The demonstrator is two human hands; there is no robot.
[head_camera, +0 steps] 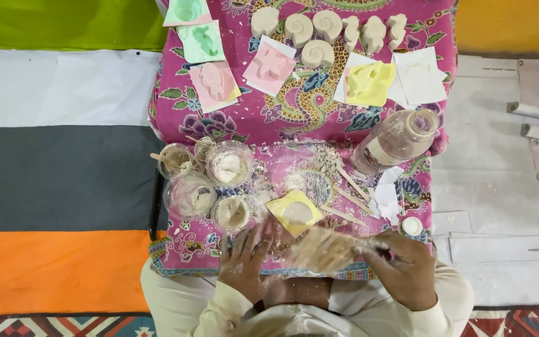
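Powder is spread over the near part of the pink patterned cloth [294,100], and that is where most of the risk lies. The left hand [244,262] is laid flat and released on the cloth, fingers spread, just below the yellow mould [294,212], whose hollow is filled with pale plaster. The right hand [400,268] is closed around a blurred, pale brown object [325,249], perhaps a brush or wad; what it is cannot be told through the motion blur.

The filled mould is seen just beside the moving object. If the sweep is carried too far, the mould could be knocked or tilted and the still-soft filling spilled or marred, judging by how close they lie.

The cluster of clear plastic cups [210,184] with powder and stirring sticks stands just beside the left hand; a careless shift of that hand could tip one over. The glass bottle [397,140] lies on its side near the cloth's right edge and could be rolled off if the cloth is tugged. The small white pot [411,226] sits close to the right hand and could be brushed off the edge.

The finished shell-shaped casts [325,28] and other coloured moulds [213,81] at the far end are well apart from the hands and seem safe.
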